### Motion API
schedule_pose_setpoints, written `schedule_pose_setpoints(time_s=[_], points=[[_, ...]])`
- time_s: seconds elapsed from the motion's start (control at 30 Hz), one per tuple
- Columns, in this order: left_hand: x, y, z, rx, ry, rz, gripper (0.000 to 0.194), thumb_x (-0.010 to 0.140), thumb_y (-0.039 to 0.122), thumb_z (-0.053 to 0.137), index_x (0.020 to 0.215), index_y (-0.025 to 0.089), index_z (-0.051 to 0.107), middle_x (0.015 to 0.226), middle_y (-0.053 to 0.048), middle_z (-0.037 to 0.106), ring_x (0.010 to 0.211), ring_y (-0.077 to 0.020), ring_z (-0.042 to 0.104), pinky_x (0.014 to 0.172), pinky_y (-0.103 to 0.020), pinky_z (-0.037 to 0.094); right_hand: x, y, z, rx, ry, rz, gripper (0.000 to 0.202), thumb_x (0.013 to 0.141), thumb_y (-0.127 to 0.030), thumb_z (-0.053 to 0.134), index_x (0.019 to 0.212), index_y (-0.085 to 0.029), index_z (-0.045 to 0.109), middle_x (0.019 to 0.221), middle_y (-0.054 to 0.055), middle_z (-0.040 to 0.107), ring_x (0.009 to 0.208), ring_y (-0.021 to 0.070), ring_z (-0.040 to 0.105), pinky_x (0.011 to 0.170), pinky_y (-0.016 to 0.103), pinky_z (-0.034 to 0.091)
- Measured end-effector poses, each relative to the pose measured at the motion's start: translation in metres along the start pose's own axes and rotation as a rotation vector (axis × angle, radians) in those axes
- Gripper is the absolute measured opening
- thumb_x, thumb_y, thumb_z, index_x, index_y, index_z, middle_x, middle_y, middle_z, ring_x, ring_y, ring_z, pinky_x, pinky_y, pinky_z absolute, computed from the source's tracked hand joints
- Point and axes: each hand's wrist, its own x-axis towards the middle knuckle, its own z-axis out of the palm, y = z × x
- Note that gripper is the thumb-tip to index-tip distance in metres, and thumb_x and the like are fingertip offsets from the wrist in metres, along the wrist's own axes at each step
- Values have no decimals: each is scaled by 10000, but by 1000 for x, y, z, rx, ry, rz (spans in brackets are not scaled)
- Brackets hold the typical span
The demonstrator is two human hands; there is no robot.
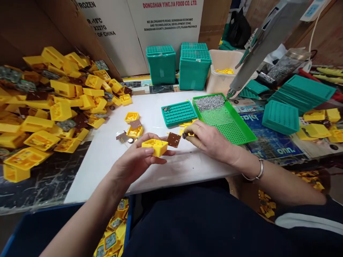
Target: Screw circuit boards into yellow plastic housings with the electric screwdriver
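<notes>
My left hand (142,153) is closed around a yellow plastic housing (155,146), held open side up over the white work surface. Just right of it, a small brown circuit board (174,140) hangs in the air between my hands; what holds it up is hard to make out. My right hand (207,137) pinches a small dark round part (184,135) between thumb and fingers, close to the board's right edge. Behind my left hand lie two more yellow housings, one (132,117) behind another (134,131), with a brown board (135,124) on the nearer one.
A teal tray (179,123) and a green tray (241,134) containing silver screws (210,102) lie beyond my right hand. An electric screwdriver (249,60) hangs over the green tray. Yellow housings (61,110) are heaped at left. Teal tray stacks (195,67) stand behind.
</notes>
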Motion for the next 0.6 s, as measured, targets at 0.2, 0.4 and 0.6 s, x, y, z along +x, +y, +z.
schedule_pose_setpoints(time_s=[0.2, 0.4, 0.6], points=[[6, -19, -2, -56, -4, 44, 334, 677, 285, 738, 955, 212, 568, 1044, -84, 733, 1090, -324, 660, 983, -492, 475, -6, 2, 10, -147, -25, 53, 243, 987, -252, 385, 1013, -137, 597, 942, 104, 598, 823, 177, 559, 695, 290, 451], [-3, -22, 2, 477, -24, 102, 395, 728, 296, 758, 1048, 220, 540, 1182, -103, 635, 975, -242, 668, 808, -374, 557, -1, -3, 3, 79, -46, 141, 172, 945, -235, 467, 955, -141, 611, 925, 87, 612, 834, 165, 564, 715, 288, 472], [3, -43, 19, 961, 272, 542, 414, 764, 264, 719, 1146, 247, 559, 1283, -88, 410, 1048, -194, 571, 732, -313, 596, -2, -16, -1, 1254, -333, 640, 197, 887, -352, 560, 893, -155, 559, 632, -58, 458, 494, 50, 433, 452, 180, 426]])
